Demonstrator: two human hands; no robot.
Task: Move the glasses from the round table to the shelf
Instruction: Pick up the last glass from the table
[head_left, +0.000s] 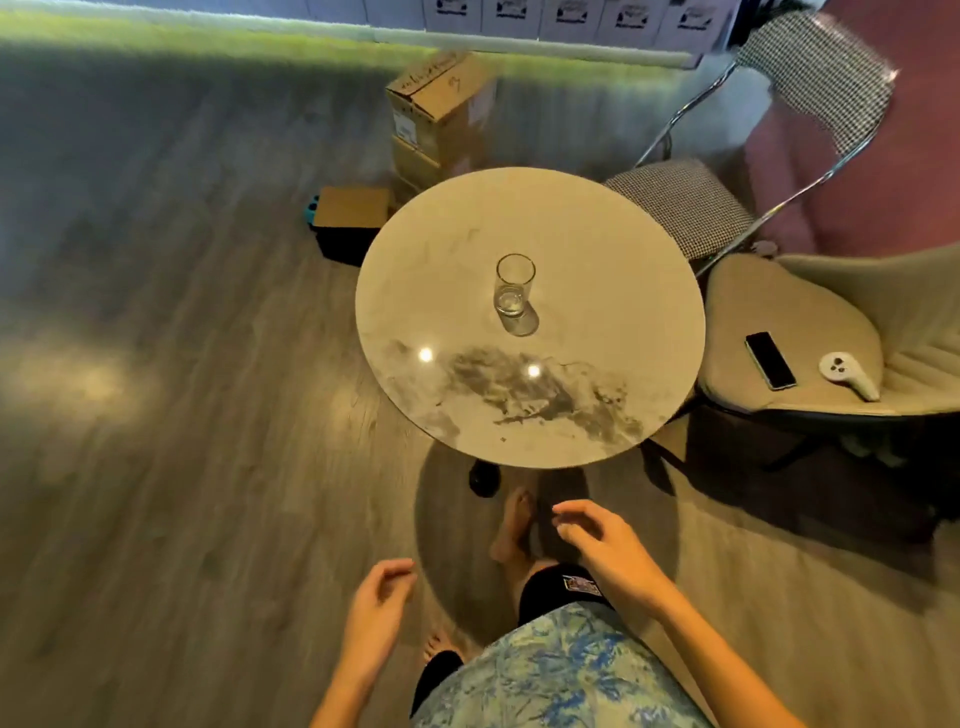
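One clear drinking glass (514, 285) stands upright near the middle of the round marble-patterned table (613, 291). My left hand (376, 618) hangs low at the bottom, left of my legs, with its fingers loosely curled and nothing in it. My right hand (602, 548) is held in front of my body, just short of the table's near edge, with its fingers apart and holding nothing. Both hands are well short of the glass. No shelf is in view.
Cardboard boxes (441, 114) stand on the wooden floor behind the table. A checked metal-frame chair (680, 202) and a beige cushioned chair (810, 332) stand to the right. A phone (770, 360) and a white controller (847, 374) lie on the beige seat.
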